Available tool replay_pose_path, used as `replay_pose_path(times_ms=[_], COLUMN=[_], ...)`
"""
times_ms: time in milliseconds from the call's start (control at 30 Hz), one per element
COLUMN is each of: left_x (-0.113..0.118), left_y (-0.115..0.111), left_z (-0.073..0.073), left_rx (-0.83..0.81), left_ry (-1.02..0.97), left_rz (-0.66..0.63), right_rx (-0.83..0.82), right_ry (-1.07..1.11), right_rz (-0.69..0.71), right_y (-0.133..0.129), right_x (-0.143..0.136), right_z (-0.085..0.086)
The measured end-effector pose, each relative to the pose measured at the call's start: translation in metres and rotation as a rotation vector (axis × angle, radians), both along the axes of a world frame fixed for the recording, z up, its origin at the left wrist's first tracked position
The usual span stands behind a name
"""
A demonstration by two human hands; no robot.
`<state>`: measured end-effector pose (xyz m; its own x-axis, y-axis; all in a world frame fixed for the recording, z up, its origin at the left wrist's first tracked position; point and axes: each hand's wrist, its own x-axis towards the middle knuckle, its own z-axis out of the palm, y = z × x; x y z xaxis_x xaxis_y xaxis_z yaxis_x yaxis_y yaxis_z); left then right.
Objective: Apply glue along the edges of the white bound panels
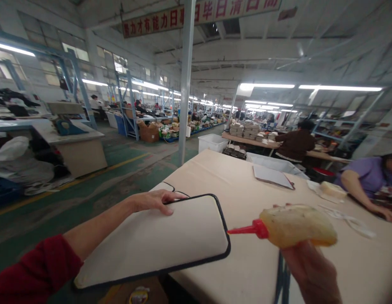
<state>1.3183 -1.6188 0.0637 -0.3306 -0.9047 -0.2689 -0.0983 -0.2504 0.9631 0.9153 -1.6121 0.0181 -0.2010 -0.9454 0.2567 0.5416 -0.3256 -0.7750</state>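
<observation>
My left hand [159, 202] grips the far edge of a white panel with black edging [158, 240], thumb on its face and fingers behind the rim. The panel has rounded corners and is tilted over the near left edge of the table. In my right hand [310, 266] is a clear squeeze bottle [297, 226] of yellowish liquid, lying sideways. Its red nozzle [246, 229] points left, with the tip at or very close to the panel's right black edge; I cannot tell whether they touch.
On the beige table [221, 173] lie a flat white pad [272, 176], a yellowish block [333, 190], a white strap [360, 226] and dark strips [282, 274] near my right wrist. A person in purple [360, 177] works at the right. A metal post [185, 84] stands beyond the table.
</observation>
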Motion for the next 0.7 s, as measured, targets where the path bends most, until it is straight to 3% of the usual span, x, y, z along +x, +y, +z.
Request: replay_pose_path(times_ms=[133, 233, 367, 533, 700], left_x=[0.003, -0.001, -0.006, -0.012, -0.019], left_y=[0.008, 0.013, 0.016, 0.015, 0.014], left_z=[0.007, 0.013, 0.021, 0.027, 0.027], left_rx=[0.089, 0.083, 0.113, 0.226, 0.259], left_ry=[-0.009, -0.011, 0.015, 0.096, 0.046], left_rz=[-0.022, -0.025, 0.083, 0.219, 0.095], right_rx=[0.047, 0.041, 0.028, 0.045, -0.015], right_ry=[0.106, 0.169, 0.165, 0.144, 0.152], right_rz=[0.042, 0.094, 0.099, 0.182, 0.185], right_y=[-0.001, -0.003, -0.002, 0.011, 0.002], right_x=[0.004, 0.003, -0.001, 0.006, -0.004], right_z=[0.027, 0.028, 0.026, 0.047, 0.041])
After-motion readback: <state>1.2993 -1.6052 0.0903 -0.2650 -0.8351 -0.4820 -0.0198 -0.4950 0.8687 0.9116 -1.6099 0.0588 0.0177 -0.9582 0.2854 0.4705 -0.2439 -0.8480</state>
